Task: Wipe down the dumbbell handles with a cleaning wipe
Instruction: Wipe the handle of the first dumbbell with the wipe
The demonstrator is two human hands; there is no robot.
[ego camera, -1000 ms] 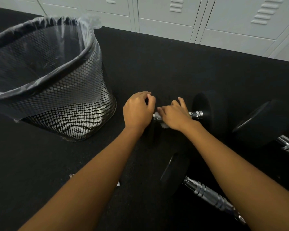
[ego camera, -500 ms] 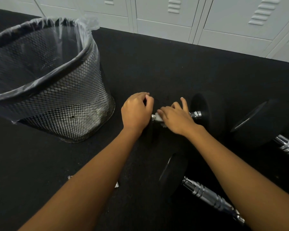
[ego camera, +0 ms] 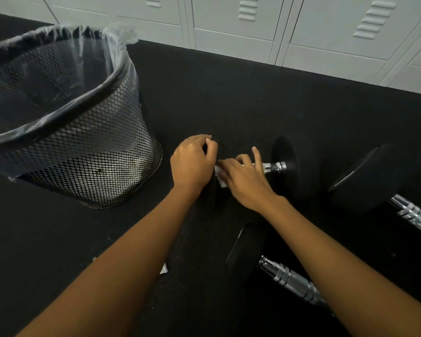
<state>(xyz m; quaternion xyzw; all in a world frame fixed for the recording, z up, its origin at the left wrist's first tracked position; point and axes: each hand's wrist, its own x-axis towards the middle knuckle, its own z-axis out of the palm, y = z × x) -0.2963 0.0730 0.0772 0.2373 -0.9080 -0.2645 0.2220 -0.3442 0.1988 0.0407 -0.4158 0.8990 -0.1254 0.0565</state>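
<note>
Floor entry: left hand [ego camera: 192,161] fingers clenched over the far dumbbell [ego camera: 284,156] end, right hand [ego camera: 247,184] fingers grasping the wipe [ego camera: 220,178] against its handle [ego camera: 272,166]; wiping seemingly mid-way, front dumbbell [ego camera: 289,279] and right dumbbell [ego camera: 365,181] probably outstanding.

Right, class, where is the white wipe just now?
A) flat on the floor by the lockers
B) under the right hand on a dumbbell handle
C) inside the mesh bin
B: the wipe peeks out beneath the right hand, pressed against the chrome handle of the far dumbbell.
</note>
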